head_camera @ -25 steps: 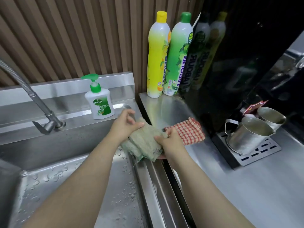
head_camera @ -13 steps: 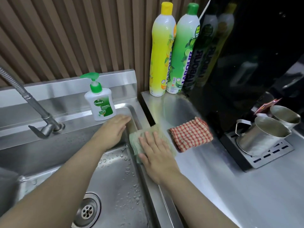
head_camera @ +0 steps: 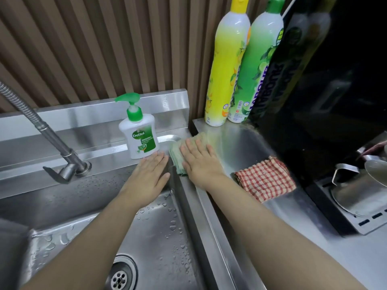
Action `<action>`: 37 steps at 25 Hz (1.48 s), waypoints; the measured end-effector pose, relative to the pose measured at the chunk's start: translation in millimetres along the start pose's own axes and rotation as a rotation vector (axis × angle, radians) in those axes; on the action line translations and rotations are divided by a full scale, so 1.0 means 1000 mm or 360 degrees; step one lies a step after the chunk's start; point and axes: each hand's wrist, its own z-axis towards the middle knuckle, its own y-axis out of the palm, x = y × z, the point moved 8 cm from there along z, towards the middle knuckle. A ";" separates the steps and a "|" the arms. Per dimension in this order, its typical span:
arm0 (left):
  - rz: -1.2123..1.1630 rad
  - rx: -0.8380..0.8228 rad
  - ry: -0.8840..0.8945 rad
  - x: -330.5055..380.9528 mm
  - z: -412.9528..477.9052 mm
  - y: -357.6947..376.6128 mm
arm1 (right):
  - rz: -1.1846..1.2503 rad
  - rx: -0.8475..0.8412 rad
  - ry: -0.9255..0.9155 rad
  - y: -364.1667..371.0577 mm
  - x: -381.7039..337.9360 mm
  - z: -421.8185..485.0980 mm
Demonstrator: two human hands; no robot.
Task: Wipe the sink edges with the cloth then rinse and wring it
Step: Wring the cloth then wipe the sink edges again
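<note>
Right hand lies flat, fingers straight, pressing the green cloth onto the sink rim's far right corner — left hand open, palm down, just beside it.

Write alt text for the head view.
A person's right hand presses a green cloth flat on the sink edge, while the left hand rests open beside a Dettol soap bottle. A red checked cloth lies on the counter nearby.
</note>
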 end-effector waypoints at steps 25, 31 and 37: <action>-0.0453 -0.0168 0.0799 0.104 -0.031 0.006 | -0.0017 0.0096 0.0233 0.021 -0.013 -0.213; -0.0485 -0.0205 0.0749 0.107 -0.034 0.008 | 0.0013 0.0197 0.0236 0.023 -0.021 -0.324; -0.0504 -0.0227 0.0655 0.122 -0.040 -0.005 | 0.0289 0.0096 0.0204 0.017 -0.011 -0.270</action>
